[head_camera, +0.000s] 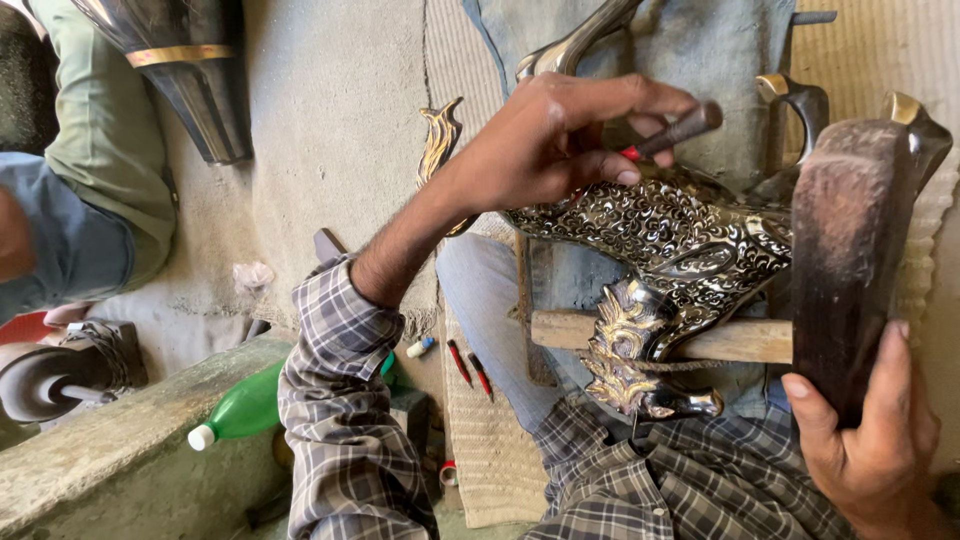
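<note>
Dark metal shows in the left hand (545, 140): its fingers are pinched tight around a thin chisel with a red band (672, 133). The tip of the chisel points down and touches the shiny black and silver metal piece with curly patterns (680, 240). That piece lies across the person's lap, on the blue cloth of the legs. It has a gold and silver leafy part (630, 350) at its lower end.

The right hand (870, 430) is wrapped around a thick dark wooden block (850, 250), shaped like a mallet, and holds it up just right of the patterned piece. A pale wooden bar (740, 340) runs under the patterned piece and behind the block.

Both arms wear a grey checked sleeve (340, 420). Beside the left arm, on the ground, lie two red pencils (468, 365) and a green plastic bottle with a white cap (245, 405). A grey stone ledge (120, 440) sits under the bottle. Far left, another person in a green and blue top (90, 170) sits near a small wheel (55, 375). At the top left stands a dark metal piece with a gold band (190, 60).
</note>
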